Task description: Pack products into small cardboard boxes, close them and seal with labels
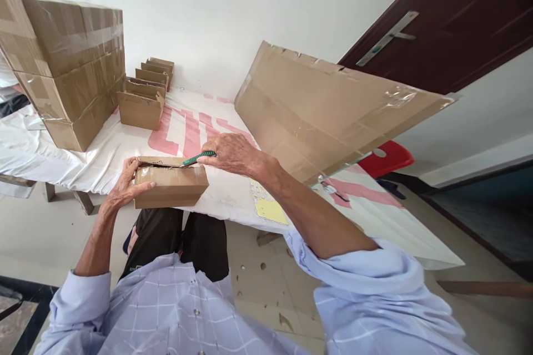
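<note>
A small taped cardboard box [172,188] rests at the near edge of the cloth-covered table. Along its top runs a ragged slit. My left hand [128,187] grips the box's left end, thumb on the front and fingers over the top corner. In my right hand [229,152] is a green-handled utility knife [200,157], its tip at the slit near the top's right part. The blade itself is hard to make out. To the right of the box lies a yellow sticker sheet [270,208], partly behind my right forearm.
Stacked taped boxes [75,61] stand at the left, with several opened small boxes [144,102] behind. A large cardboard sheet [316,111] leans at the right. Beyond the table is a red plastic stool [387,160]. Scraps litter the floor [258,283].
</note>
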Action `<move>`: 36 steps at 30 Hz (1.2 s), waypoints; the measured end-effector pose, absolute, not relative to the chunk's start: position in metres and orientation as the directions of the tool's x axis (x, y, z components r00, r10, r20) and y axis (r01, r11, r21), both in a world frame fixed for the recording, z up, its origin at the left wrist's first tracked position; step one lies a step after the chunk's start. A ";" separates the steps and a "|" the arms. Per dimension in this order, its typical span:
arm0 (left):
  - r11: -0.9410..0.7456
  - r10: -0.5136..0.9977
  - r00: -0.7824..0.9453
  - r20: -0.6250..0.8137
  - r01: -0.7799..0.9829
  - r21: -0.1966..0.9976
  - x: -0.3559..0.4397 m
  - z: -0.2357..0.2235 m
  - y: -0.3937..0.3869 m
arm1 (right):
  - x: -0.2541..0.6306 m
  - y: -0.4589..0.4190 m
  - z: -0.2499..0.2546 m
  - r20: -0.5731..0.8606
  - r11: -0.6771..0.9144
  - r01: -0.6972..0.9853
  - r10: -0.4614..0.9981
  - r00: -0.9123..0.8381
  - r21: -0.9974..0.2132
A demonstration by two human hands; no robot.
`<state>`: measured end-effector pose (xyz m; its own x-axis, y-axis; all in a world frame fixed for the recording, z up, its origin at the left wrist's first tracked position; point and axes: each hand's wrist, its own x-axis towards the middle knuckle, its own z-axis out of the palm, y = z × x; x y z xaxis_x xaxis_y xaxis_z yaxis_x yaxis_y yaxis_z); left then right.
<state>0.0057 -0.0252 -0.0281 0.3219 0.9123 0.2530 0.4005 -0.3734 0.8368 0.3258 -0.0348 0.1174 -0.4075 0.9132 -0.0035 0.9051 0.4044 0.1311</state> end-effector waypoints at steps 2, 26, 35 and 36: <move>-0.368 0.915 0.315 0.251 0.403 0.838 0.006 -0.026 -0.026 | 0.336 -0.031 0.116 0.006 0.397 0.910 0.916 -0.400 0.119; -0.361 0.918 0.316 0.237 0.425 0.830 -0.001 -0.029 -0.016 | 0.452 -0.035 0.068 0.412 0.332 0.907 0.887 -0.207 -0.261; -0.365 0.913 0.333 0.234 0.416 0.833 -0.003 -0.029 -0.016 | 0.419 -0.050 -0.099 0.245 -0.010 0.914 0.962 0.120 -0.406; -0.370 0.911 0.337 0.236 0.420 0.829 -0.003 -0.028 -0.016 | 0.416 -0.049 -0.104 0.266 0.009 0.895 0.956 0.123 -0.447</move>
<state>-0.0030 -0.0162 -0.0278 0.3368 0.9114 0.2364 0.4197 -0.3701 0.8288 0.4156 -0.0491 -0.1036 0.1228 0.9561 0.2662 0.8947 0.0094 -0.4467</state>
